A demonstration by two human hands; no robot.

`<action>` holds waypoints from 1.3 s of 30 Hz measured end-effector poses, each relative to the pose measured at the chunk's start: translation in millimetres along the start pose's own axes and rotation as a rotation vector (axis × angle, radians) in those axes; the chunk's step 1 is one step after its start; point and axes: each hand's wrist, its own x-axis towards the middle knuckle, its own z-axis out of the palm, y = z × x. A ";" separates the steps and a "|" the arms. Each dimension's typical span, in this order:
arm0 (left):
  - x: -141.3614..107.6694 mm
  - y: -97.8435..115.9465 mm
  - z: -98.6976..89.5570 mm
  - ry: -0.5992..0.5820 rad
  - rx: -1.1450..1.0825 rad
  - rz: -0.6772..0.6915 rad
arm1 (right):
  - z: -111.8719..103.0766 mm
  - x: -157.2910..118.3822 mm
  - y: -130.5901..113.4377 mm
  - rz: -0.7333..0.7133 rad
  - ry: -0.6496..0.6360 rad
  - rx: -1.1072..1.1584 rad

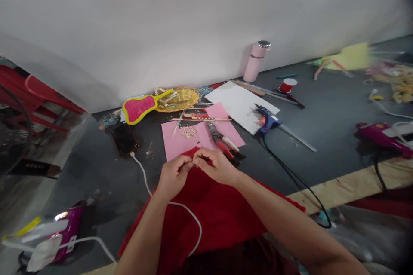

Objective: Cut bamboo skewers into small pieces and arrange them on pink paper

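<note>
My left hand (173,176) and my right hand (217,164) meet over a red cloth (209,206) at the table's front edge. The fingertips of both hands pinch a tiny pale piece (194,162) that looks like a bead; the fingers cover most of it. Just beyond, a pink sheet (172,137) carries a small heap of pale beads (189,132). Pliers with red handles (222,146) lie on the sheet's right part beside a white-handled tool (230,144). Thin sticks (201,118) lie across the sheet's far edge.
A blue glue gun (267,122) rests partly on a white board (240,105), its black cord trailing right. Behind stand a pink bottle (254,62) and a red spool (288,86). A yellow basket (180,99), a pink-and-yellow paddle shape (139,109) and a cabled phone (125,140) lie left.
</note>
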 end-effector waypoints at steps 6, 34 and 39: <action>0.4 -0.3 2.2 -0.012 -0.078 -0.030 | 1.9 0.7 2.2 -0.006 0.036 -0.016; 1.3 -1.7 2.6 -0.018 -0.536 -0.185 | 7.3 -0.1 1.5 -0.141 0.131 -0.102; 1.5 -3.1 2.8 -0.025 -0.512 -0.179 | 7.3 0.1 1.9 -0.123 0.128 -0.101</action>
